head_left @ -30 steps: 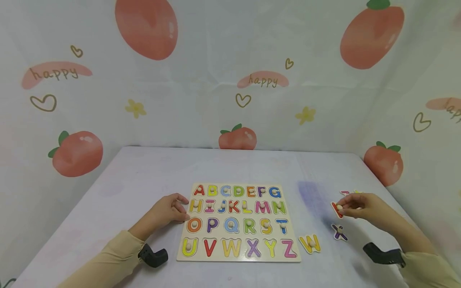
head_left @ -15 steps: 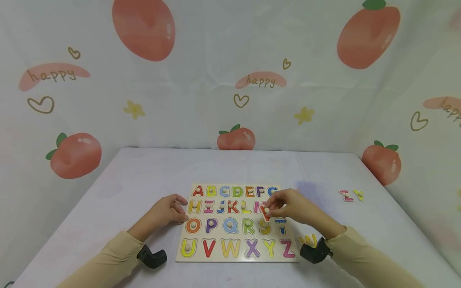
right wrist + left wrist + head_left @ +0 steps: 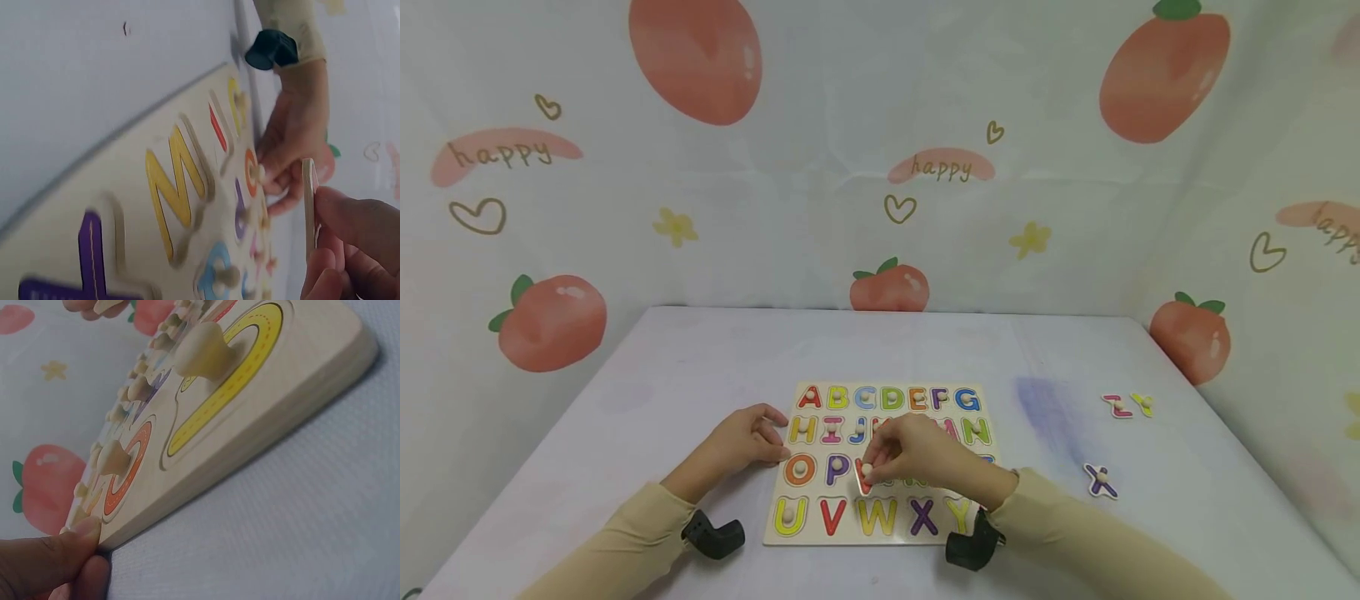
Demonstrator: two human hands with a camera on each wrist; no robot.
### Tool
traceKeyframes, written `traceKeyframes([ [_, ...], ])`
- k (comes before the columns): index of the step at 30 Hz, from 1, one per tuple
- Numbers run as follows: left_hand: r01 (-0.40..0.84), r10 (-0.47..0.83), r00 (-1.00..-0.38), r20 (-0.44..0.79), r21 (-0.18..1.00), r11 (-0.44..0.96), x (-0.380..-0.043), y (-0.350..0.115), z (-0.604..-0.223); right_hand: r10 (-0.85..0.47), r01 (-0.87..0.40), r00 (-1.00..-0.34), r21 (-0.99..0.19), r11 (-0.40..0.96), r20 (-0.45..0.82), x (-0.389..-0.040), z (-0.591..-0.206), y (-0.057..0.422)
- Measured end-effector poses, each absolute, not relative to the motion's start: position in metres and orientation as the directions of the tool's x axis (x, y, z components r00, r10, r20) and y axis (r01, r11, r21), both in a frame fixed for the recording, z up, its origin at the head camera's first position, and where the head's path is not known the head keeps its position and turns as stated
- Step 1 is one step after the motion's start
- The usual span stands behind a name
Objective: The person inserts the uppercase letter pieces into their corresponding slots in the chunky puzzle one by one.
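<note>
My right hand pinches the red letter V puzzle piece by its round wooden knob, over the middle of the alphabet puzzle board. In the right wrist view the held piece shows edge-on. My left hand rests at the board's left edge, thumb on the rim near the orange O. Knobbed letters sit in the upper rows. Along the bottom row, the yellow U has a knob, while the V recess, W recess and X recess show flat printed colours.
Right of the board lie a purple X piece, a pink Z piece and a yellow Y piece on the pale tablecloth. My right forearm covers the board's lower right corner. A fruit-printed cloth hangs behind.
My right hand has carried the red V piece leftward from the table's right side to over the board. The right sleeve now covers where the yellow W piece lay. The left hand stays at the board's edge.
</note>
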State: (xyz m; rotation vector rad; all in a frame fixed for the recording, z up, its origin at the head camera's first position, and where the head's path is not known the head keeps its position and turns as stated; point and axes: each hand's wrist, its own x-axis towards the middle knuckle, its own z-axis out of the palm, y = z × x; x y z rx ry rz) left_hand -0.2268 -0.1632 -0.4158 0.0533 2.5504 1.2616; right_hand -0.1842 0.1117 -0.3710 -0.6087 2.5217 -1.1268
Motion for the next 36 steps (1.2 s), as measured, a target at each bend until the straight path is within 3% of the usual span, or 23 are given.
traceKeyframes([
  [12,-0.085,0.177,-0.956,-0.234,0.797,0.599,-0.225,-0.163,-0.415,-0.53,-0.248,-0.832,-0.743,0.622,-0.166,-0.173,-0.389,0.074],
  [36,-0.054,0.194,-0.957,-0.216,0.789,0.612,-0.225,-0.164,-0.413,-0.562,-0.294,-0.805,-0.696,0.656,-0.19,-0.171,-0.394,0.061],
])
